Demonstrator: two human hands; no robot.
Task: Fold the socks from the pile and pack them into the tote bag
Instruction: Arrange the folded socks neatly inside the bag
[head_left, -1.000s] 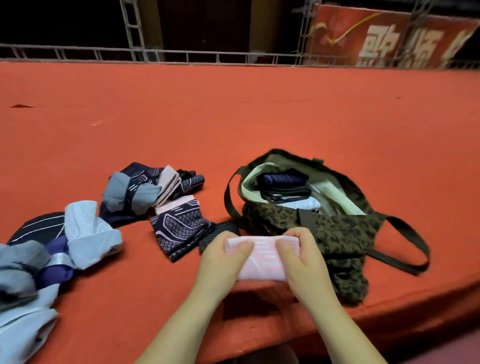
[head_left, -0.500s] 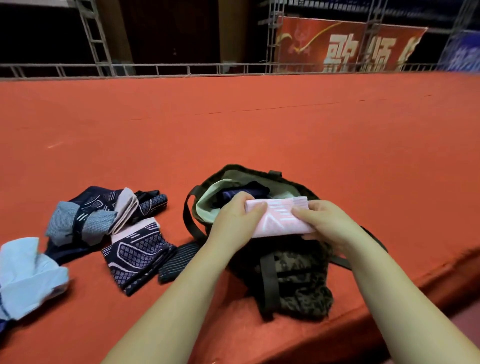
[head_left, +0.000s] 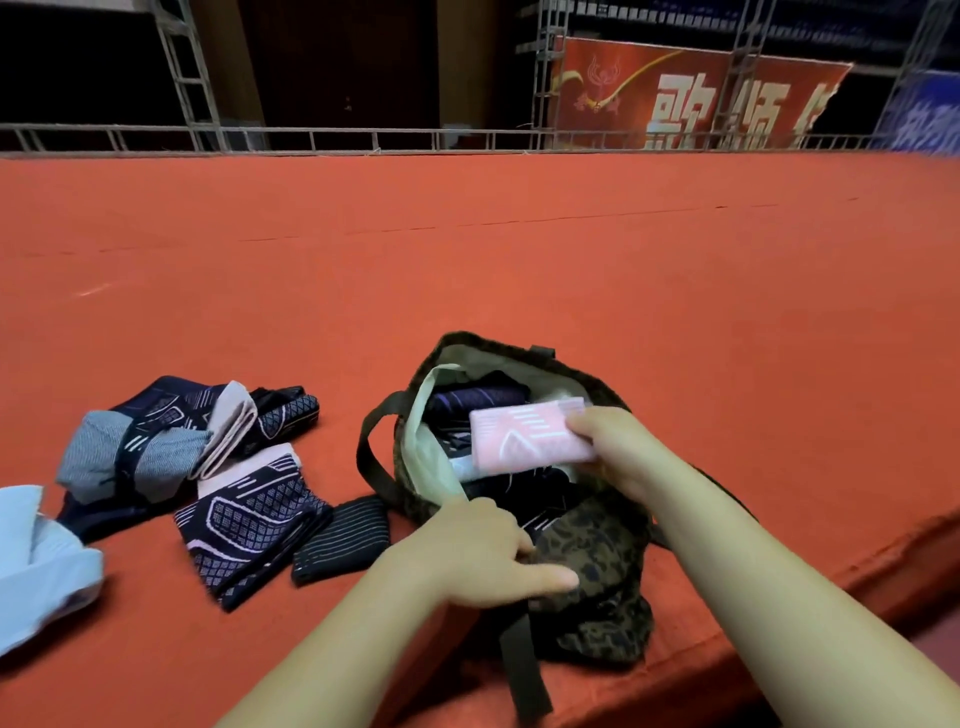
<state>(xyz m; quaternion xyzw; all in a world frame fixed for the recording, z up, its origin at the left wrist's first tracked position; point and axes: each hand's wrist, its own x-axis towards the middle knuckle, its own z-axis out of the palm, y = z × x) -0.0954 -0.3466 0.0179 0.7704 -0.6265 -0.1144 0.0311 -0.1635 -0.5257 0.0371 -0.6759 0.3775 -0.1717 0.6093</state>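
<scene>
Left hand (head_left: 483, 551) has dropped off the sock (head_left: 527, 436) and now grips the bag (head_left: 587, 566) rim. Right hand (head_left: 618, 447) alone pinches the sock's right end. Soft, light; left end may droop.

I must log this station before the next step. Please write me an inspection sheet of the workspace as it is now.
Surface: red cloth-covered platform, near edge at lower right.
Job's things: camouflage tote bag open, dark folded socks inside; folded pink sock over the opening; unfolded socks in a pile at left.
Clutter: nothing seen.
Hands: right hand pinches the pink sock; left hand grips the bag's near rim.
Cables: nothing seen.
Surroundings: metal railing and red banner behind the platform.
</scene>
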